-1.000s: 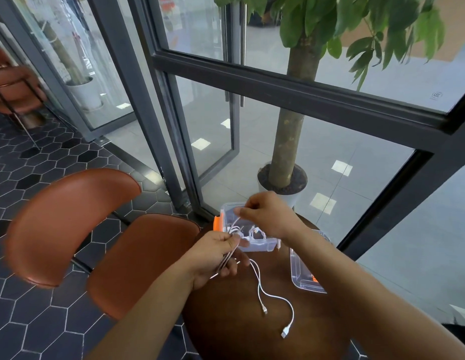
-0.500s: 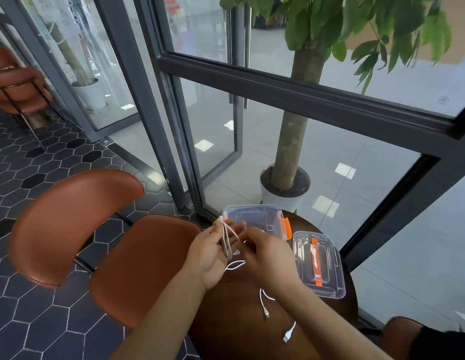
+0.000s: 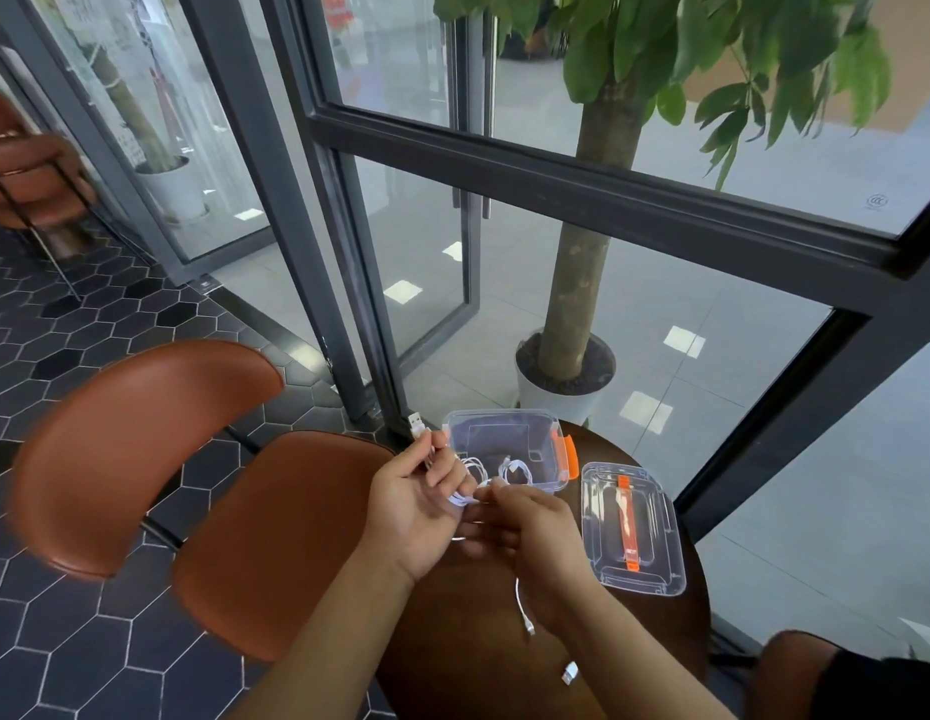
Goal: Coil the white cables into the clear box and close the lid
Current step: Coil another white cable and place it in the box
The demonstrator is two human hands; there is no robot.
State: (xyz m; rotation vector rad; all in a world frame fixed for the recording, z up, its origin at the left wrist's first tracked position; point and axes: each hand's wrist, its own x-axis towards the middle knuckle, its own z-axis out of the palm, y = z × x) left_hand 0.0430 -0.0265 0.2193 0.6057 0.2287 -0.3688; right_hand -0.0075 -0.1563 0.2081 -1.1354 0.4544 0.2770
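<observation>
White cable (image 3: 522, 610); clear box (image 3: 504, 433), orange latches; brown, possibly wooden, table (image 3: 468, 667).

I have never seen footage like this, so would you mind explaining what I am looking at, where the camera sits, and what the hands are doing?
There is no machine here: a person works with two bare hands, and one wide-angle camera on their head looks forward and down, which is why the straight window frames look bent.

The left hand holds a bundle of white cable, with a USB plug sticking up past the fingers. The right hand pinches the same cable beside it, as if winding loops. The cable's loose ends trail onto the round dark wooden table.

On the table stand the open clear box with orange latches, a coiled cable already inside, and to its right the separate lid. A brown chair stands to the left, and a potted tree behind the glass.
</observation>
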